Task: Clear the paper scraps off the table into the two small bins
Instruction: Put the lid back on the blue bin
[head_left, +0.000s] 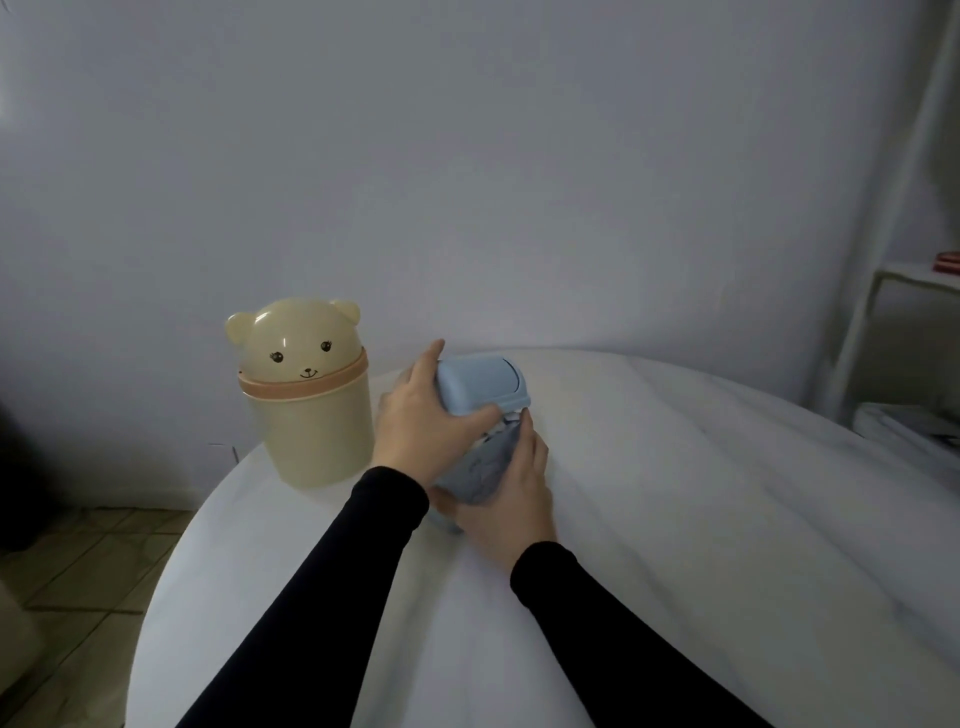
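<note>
A small blue bin (480, 467) with a swing lid (483, 382) stands tilted on the white round table (675, 519). My left hand (423, 415) grips the blue lid from the left, thumb across its front. My right hand (511, 483) holds the bin's body from the right, fingertips at the gap under the lid where a bit of white paper (511, 418) shows. A beige bear-shaped bin (306, 395) with a domed lid stands upright to the left, apart from both hands.
The table's edge curves down the left side, with tiled floor (67, 571) beyond it. A grey wall stands close behind the bins. A white shelf unit (893, 291) is at the far right.
</note>
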